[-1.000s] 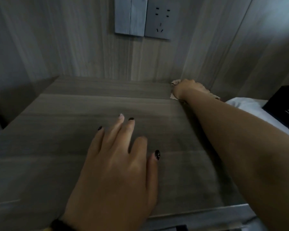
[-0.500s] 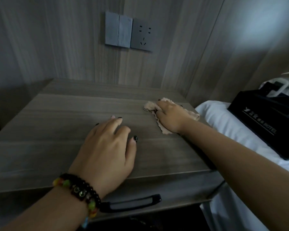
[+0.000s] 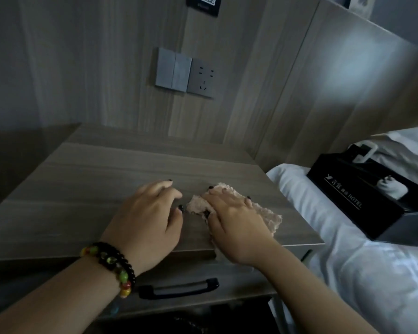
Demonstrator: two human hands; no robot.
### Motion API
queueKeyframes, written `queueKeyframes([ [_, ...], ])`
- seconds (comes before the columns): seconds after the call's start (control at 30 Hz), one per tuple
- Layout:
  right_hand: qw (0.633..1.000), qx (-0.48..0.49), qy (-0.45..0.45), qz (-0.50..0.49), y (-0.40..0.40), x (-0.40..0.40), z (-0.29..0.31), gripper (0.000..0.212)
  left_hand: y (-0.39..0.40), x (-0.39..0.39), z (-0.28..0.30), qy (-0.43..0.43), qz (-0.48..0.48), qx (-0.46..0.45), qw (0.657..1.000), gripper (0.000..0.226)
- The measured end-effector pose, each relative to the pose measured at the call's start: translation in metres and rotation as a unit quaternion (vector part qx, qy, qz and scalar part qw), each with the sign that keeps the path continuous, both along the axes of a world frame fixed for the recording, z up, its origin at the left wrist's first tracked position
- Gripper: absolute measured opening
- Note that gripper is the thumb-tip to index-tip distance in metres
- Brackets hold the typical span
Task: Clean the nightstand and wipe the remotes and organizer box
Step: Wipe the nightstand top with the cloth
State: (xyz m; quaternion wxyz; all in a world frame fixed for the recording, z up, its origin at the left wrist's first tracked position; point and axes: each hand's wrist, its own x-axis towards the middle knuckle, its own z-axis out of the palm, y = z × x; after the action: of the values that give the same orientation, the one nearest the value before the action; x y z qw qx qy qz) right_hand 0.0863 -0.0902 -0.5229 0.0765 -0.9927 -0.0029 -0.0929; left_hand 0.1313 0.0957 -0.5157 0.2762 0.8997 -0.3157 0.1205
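Flat-fingered, right hand (image 3: 234, 222) atop perhaps terry-textured rag (image 3: 270, 216), left hand (image 3: 147, 220) relaxed on wood-grain nightstand (image 3: 87, 184).

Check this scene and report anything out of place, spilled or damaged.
One thing stands out: the black organizer box lies on the white bed, not on the nightstand. Otherwise nothing looks spilled or damaged. The right hand presses a cloth on the top near its front edge; the left hand rests beside it.
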Motion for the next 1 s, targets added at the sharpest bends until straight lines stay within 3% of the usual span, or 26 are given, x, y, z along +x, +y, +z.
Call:
queueKeyframes([
  [0.1, 0.999, 0.029, 0.000, 0.015, -0.004, 0.015, 0.001, 0.069, 0.021, 0.004, 0.003, 0.033, -0.039, 0.033, 0.998, 0.039],
  [0.37, 0.996, 0.085, -0.016, -0.036, -0.022, 0.104, 0.008, 0.041, 0.058, 0.023, 0.007, 0.025, -0.009, 0.096, 0.995, 0.047],
  [0.5, 0.995, 0.073, 0.013, -0.073, -0.030, 0.165, 0.008, 0.036, 0.057, 0.023, -0.004, 0.009, 0.008, 0.094, 0.996, 0.076],
  [0.7, 0.987, 0.047, 0.044, -0.149, -0.029, 0.239, 0.012, 0.054, 0.055, 0.026, -0.003, -0.018, 0.007, 0.071, 0.997, 0.041],
  [0.83, 0.979, 0.014, 0.062, -0.192, 0.004, 0.269, 0.017, 0.054, 0.056, 0.026, -0.006, -0.003, 0.002, 0.072, 0.997, 0.040],
  [1.0, 0.989, 0.004, 0.087, -0.117, 0.029, 0.278, 0.015, 0.060, 0.057, 0.027, -0.003, 0.000, 0.004, 0.070, 0.998, 0.047],
])
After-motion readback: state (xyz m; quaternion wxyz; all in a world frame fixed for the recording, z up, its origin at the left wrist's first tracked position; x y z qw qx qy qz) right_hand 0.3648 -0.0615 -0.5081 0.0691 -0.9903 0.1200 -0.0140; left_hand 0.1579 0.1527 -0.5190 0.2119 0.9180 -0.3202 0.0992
